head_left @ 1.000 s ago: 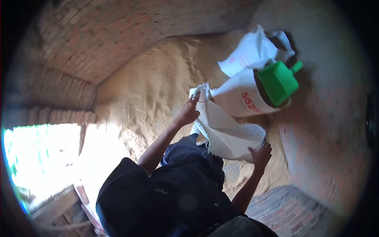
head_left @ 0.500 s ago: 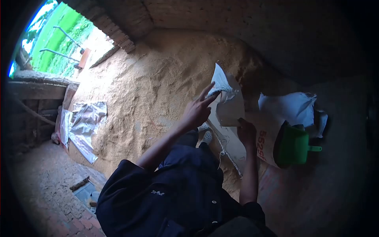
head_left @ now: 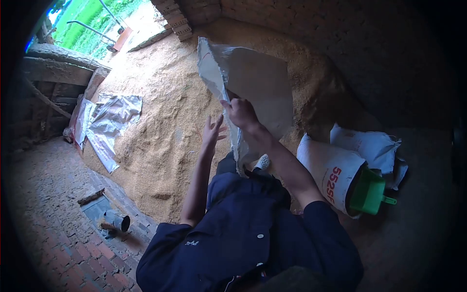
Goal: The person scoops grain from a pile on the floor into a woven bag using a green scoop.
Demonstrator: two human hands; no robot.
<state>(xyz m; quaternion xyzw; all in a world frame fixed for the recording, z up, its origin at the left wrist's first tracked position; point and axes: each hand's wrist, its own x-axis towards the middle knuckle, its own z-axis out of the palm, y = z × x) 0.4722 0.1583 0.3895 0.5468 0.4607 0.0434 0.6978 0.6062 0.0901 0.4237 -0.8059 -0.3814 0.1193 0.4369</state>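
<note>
A white woven sack point(head_left: 260, 80) hangs spread in front of me, its frayed edge running roughly upright. My right hand point(head_left: 242, 113) is closed around that edge, about midway along it. Just left of the edge, my left hand point(head_left: 212, 132) is raised with its fingers apart, and it holds nothing. Beneath both hands lies a large heap of tan, grain-like material point(head_left: 165, 131). One of my shoes point(head_left: 263, 162) shows under the sack's lower end.
At the right stands a filled-out white sack marked 552SF point(head_left: 323, 170), with a green scoop point(head_left: 368, 192) at its mouth. Another white sack point(head_left: 367, 148) lies behind it. Crumpled sheeting point(head_left: 114, 119) covers the heap's left side. A dark cylindrical object point(head_left: 116, 220) is on the brick floor.
The right hand has moved up and left with the sack, which is now spread wider. My left hand has come off the sack and dropped lower. The camera view has shifted.
</note>
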